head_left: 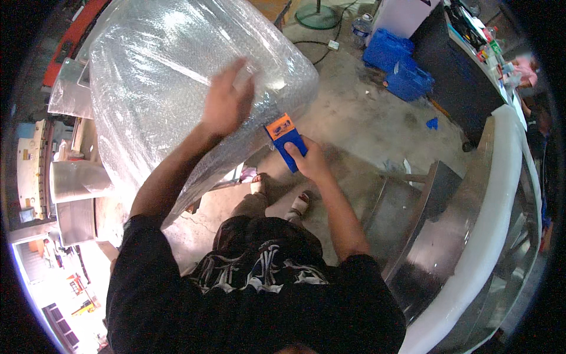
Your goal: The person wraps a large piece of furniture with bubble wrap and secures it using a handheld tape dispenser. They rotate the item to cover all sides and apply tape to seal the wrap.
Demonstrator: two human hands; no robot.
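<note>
A large bulky item wrapped in clear bubble wrap [153, 76] fills the upper left in front of me; what lies inside it is hard to make out. Over its near right part is my left hand [229, 100], somewhat blurred, with fingers stretched apart and nothing in them. Whether it touches the wrap I cannot tell. My right hand [311, 160] grips a flat blue packet with an orange end [285, 140], thumb on top. The orange end points at the wrapped item's near right edge, close to it or touching.
A roll of clear film [82, 182] is at the left. Blue cases [407, 76] and a water bottle [361, 29] are on the concrete floor beyond. At the right, a dark metal panel [424, 218] stands near a long white foam-like roll [495, 224]. A cable [323, 53] crosses the floor.
</note>
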